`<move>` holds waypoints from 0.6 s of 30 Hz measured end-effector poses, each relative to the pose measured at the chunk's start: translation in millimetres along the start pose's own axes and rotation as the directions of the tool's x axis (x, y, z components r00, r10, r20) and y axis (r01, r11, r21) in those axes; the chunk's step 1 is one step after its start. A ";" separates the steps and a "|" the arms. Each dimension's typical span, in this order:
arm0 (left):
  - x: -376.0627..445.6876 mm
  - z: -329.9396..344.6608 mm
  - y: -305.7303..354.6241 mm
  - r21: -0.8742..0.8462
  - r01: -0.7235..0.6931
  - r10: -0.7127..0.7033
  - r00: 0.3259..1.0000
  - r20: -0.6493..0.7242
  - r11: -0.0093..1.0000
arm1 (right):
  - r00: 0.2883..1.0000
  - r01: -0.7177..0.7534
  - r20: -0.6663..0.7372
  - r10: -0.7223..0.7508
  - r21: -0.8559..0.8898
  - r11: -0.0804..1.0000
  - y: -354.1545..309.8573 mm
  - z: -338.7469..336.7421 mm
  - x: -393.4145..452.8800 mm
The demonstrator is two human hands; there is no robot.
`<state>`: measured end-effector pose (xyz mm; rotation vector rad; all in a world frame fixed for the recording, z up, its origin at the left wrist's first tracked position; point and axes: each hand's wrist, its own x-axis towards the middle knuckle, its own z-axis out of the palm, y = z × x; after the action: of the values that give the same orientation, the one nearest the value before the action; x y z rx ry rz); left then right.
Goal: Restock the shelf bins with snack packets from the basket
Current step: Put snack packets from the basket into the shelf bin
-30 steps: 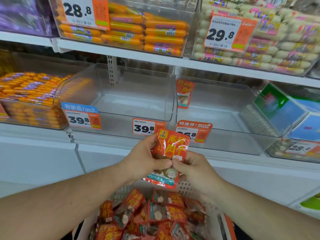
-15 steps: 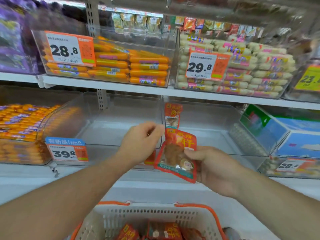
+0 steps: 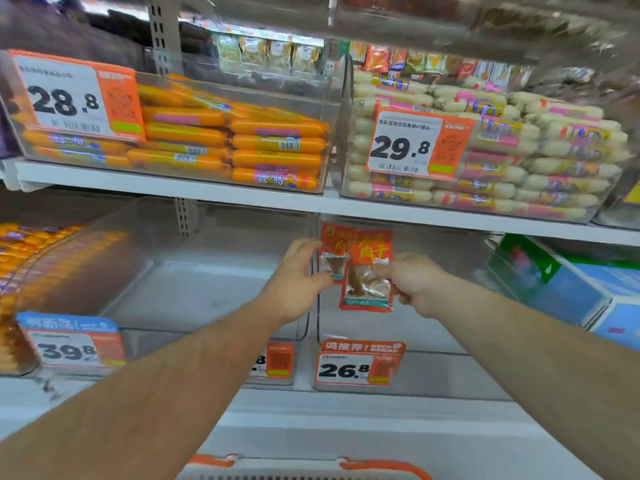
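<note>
Hands have risen from the basket [image 3: 304, 467] to the clear bin [image 3: 433, 341] tagged 26.8. The right hand [image 3: 412, 284] pinches a red snack packet [image 3: 367, 278] just inside the bin's mouth, so the drop looks near. The left hand [image 3: 294, 278], fingers loosely curled, touches a second packet [image 3: 332, 251] (a sample stuck to the divider, probably). Otherwise that bin and its left neighbour [image 3: 194, 289] look empty; the upper bins [image 3: 332, 98] hold sausages.
</note>
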<state>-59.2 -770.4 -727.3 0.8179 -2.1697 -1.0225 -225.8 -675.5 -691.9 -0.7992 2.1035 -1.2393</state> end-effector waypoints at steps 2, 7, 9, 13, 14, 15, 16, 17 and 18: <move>-0.1 3.9 -2.4 -0.081 -0.014 0.013 1.000 -0.014 0.997 | 0.999 0.047 -0.004 -0.048 -0.067 0.997 -0.4 11.2 23.1; 1.3 7.4 -4.0 -0.158 -0.031 0.026 0.999 -0.035 0.987 | 0.999 0.039 -0.008 -0.039 0.037 0.999 2.2 39.2 69.3; 2.4 8.6 -6.4 -0.162 -0.023 0.015 0.999 -0.047 0.986 | 1.000 0.031 -0.001 -0.031 0.030 0.999 4.1 47.9 82.1; 4.9 9.0 -10.7 -0.172 -0.009 0.001 0.999 -0.048 0.985 | 0.999 0.014 -0.039 -0.016 -0.046 0.999 13.5 60.0 106.8; 4.9 9.4 -11.8 -0.174 -0.009 0.001 0.999 -0.047 0.985 | 0.999 0.011 -0.052 -0.015 -0.060 0.998 14.7 62.2 111.0; 4.9 9.7 -12.1 -0.173 -0.010 0.002 0.999 -0.049 0.985 | 0.998 0.005 -0.064 -0.010 -0.070 0.998 16.3 63.6 115.8; 5.1 10.1 -12.5 -0.170 -0.010 0.001 0.999 -0.050 0.985 | 0.997 -0.002 -0.077 -0.004 -0.075 0.997 17.8 65.0 119.7; 5.8 10.3 -13.2 -0.168 -0.014 0.005 0.999 -0.052 0.986 | 0.996 -0.006 -0.085 0.000 -0.074 0.997 18.2 66.4 121.9; 6.6 10.4 -13.6 -0.166 -0.017 0.009 0.999 -0.051 0.986 | 0.996 -0.006 -0.089 0.000 -0.073 0.997 18.7 68.2 123.5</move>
<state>-67.2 -777.7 -742.2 0.7420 -2.0139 -1.1473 -262.3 -796.4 -757.5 -0.7853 2.2313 -1.2228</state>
